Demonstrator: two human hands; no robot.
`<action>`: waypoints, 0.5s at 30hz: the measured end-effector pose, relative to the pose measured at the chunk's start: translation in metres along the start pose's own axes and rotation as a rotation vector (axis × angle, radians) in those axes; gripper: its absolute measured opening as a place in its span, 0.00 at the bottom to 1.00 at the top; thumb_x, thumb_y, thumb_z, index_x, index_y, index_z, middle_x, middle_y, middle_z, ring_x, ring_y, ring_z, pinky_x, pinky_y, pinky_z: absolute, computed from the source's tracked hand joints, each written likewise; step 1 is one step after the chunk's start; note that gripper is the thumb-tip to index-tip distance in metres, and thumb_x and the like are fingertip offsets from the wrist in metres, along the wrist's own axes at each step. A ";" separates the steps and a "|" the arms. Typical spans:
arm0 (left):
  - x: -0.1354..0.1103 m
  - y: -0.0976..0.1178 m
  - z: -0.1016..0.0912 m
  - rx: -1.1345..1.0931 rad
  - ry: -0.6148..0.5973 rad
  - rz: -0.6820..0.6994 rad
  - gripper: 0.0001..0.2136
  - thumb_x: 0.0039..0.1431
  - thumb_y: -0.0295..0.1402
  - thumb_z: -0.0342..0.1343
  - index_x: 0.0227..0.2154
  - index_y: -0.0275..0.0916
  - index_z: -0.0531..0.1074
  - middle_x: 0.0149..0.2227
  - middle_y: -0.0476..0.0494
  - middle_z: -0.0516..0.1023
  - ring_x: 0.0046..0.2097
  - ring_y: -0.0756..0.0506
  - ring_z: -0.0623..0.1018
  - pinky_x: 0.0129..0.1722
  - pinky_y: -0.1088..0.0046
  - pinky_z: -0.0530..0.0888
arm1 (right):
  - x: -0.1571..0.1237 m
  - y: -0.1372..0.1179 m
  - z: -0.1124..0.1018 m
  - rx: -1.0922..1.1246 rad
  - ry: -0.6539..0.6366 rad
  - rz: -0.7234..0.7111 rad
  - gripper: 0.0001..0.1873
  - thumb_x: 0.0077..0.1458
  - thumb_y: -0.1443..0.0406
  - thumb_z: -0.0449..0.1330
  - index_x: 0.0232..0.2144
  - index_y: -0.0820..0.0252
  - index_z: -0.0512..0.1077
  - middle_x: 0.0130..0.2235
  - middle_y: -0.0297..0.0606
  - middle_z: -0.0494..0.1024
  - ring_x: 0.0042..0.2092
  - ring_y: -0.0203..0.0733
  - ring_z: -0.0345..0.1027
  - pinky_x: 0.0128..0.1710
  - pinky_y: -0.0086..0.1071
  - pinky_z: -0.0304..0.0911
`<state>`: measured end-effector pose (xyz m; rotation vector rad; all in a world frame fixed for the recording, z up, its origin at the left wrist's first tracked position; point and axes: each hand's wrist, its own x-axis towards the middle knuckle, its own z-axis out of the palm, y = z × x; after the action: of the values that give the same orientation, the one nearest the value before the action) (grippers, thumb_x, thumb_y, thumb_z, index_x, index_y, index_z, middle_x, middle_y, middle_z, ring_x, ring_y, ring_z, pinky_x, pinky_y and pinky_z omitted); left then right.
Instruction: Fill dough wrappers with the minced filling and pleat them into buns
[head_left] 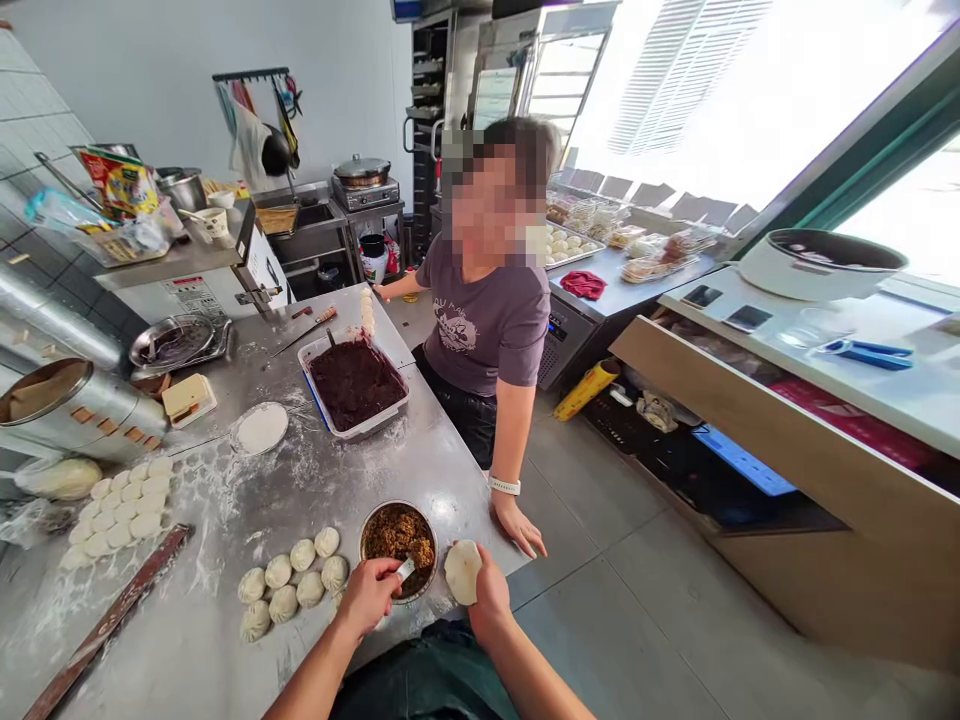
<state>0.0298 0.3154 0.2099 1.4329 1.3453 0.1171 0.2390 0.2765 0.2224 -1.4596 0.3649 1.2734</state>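
My left hand (367, 595) is closed on a small spoon (405, 570) whose tip dips into a metal bowl of brown minced filling (397, 535). Beside the bowl, at the steel table's near corner, my right hand (487, 592) cups a flat round dough wrapper (463, 571). Several pleated filled buns (292, 582) lie on the floured steel table (225, 640) just left of my left hand.
A co-worker in a grey T-shirt leans on the table's right edge, a hand (519, 527) flat near the bowl. Further back lie a tray of dark red paste (356, 385), a rolled dough disc (261, 428), rows of dough pieces (120, 510), a wooden stick (105, 625) and a dough machine (195, 285). A counter (787, 400) stands on the right.
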 end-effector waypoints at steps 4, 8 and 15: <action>-0.021 0.015 -0.012 0.003 0.116 0.116 0.23 0.71 0.48 0.47 0.50 0.34 0.77 0.32 0.45 0.82 0.22 0.51 0.75 0.22 0.74 0.72 | -0.017 -0.003 0.018 0.083 -0.123 0.142 0.21 0.65 0.49 0.56 0.41 0.61 0.75 0.36 0.36 0.80 0.35 0.39 0.74 0.38 0.38 0.73; -0.046 0.038 -0.018 0.109 0.312 0.319 0.21 0.72 0.43 0.44 0.58 0.41 0.75 0.48 0.38 0.82 0.45 0.43 0.82 0.45 0.67 0.80 | -0.044 -0.001 0.050 0.192 -0.337 0.214 0.19 0.63 0.52 0.58 0.41 0.62 0.77 0.36 0.40 0.83 0.36 0.43 0.77 0.40 0.41 0.73; -0.079 0.042 -0.012 0.475 0.611 0.617 0.27 0.69 0.22 0.43 0.65 0.54 0.67 0.54 0.41 0.75 0.55 0.43 0.77 0.57 0.60 0.77 | -0.086 -0.018 0.077 0.311 -0.532 0.147 0.18 0.53 0.55 0.64 0.42 0.59 0.79 0.39 0.42 0.86 0.39 0.48 0.78 0.41 0.38 0.72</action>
<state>0.0211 0.2744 0.2905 2.3151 1.4079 0.7266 0.1833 0.3136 0.3183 -0.8048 0.2965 1.5851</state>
